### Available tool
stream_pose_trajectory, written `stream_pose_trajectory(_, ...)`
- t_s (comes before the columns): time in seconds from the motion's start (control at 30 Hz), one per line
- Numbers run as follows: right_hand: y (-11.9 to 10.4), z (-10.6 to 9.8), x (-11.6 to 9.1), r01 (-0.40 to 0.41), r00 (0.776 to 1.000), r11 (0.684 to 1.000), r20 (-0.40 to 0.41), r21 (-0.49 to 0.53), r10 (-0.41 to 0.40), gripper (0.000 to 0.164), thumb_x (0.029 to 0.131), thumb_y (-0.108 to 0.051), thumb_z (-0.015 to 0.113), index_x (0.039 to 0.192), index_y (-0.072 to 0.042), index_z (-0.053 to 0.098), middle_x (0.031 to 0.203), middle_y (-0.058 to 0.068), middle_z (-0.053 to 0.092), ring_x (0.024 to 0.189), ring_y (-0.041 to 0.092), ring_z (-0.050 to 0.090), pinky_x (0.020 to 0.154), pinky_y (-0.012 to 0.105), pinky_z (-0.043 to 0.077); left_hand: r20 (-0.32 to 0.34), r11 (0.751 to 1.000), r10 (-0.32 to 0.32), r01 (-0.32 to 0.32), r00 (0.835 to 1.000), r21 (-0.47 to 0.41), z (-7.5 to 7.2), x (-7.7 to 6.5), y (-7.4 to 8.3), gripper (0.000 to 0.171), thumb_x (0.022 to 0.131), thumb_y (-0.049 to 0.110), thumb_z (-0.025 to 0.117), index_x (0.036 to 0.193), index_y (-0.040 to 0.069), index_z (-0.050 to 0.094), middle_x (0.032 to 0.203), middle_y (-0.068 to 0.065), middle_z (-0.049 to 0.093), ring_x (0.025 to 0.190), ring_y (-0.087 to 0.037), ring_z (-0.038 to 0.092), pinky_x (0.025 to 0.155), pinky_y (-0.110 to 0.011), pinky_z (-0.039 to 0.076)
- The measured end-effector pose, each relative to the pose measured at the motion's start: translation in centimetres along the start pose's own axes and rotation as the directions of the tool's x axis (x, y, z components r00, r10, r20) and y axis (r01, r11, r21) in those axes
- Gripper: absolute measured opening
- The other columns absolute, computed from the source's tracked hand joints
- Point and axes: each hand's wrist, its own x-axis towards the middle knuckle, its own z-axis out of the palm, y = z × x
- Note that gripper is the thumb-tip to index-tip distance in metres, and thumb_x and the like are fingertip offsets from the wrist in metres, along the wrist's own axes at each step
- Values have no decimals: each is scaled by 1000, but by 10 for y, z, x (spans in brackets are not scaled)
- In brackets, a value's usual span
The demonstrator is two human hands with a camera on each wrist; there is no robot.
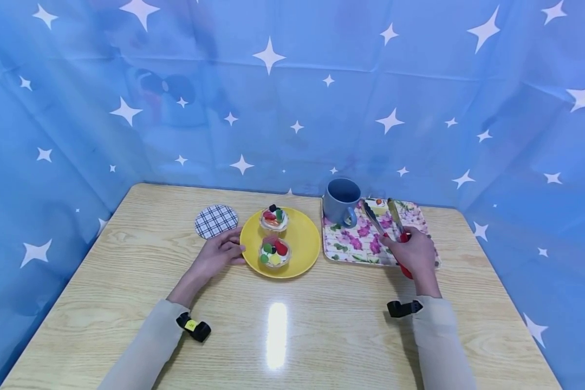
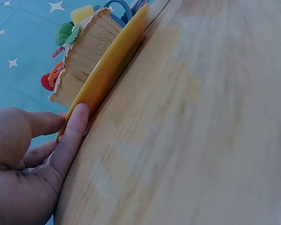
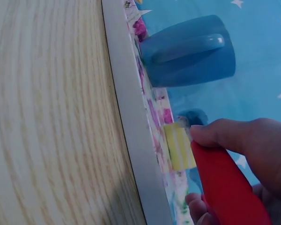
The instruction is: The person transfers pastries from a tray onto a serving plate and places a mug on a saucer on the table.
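At the left rim of the yellow plate (image 1: 308, 238), my left hand (image 1: 218, 252) pinches the edge between thumb and fingers. Two cupcakes stand on the plate: the far cupcake (image 1: 274, 219) and the near cupcake (image 1: 275, 253), both with colourful fruit-like toppings. My right hand (image 1: 413, 250) grips tongs with red handles (image 3: 225, 187); their dark tips are spread apart over the flowered tray (image 1: 343, 253). Between the tips, toward the tray's back, lies a small yellow striped piece (image 3: 179, 146), partly hidden in the right wrist view. A blue mug (image 1: 340, 201) stands upright on the tray's left end.
A round checked coaster (image 1: 216, 221) lies behind my left hand, left of the plate. Everything stands on a light wooden table (image 1: 341, 330). Blue curtain (image 1: 292, 97) with white stars hangs along the table's back and sides.
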Motion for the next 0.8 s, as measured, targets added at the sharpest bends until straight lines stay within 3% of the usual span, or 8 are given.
stream_pose_trajectory(0.2, 2, 6, 3, 10, 1000, 1000, -1, 6, -10, 88, 90, -53, 73, 149, 6, 44, 133, 30, 57, 112, 43, 54, 88, 59, 58, -7, 1000, -2, 2, 1000, 14, 0, 0, 0, 58, 102, 4, 59, 157, 13, 42, 127, -19, 57, 106, -18, 70, 87, -33, 67)
stream_pose_trajectory(0.5, 3, 11, 5, -20, 1000, 1000, 19, -1, 20, 93, 91, -55, 70, 153, 6, 39, 137, 32, 53, 113, 42, 53, 91, 57, 61, -14, 1000, -6, 6, 1000, 19, 1, 0, 1, 58, 102, 4, 58, 157, 14, 42, 129, -19, 58, 107, -17, 70, 87, -32, 67)
stream_pose_trajectory(0.8, -1, 12, 2, 21, 1000, 1000, -8, -9, -21, 84, 93, -51, 69, 148, 8, 46, 129, 33, 59, 107, 41, 58, 82, 53, 61, -5, 1000, -4, 4, 1000, 8, -1, 0, 0, 58, 102, 4, 58, 158, 13, 41, 128, -19, 57, 106, -17, 70, 88, -33, 67)
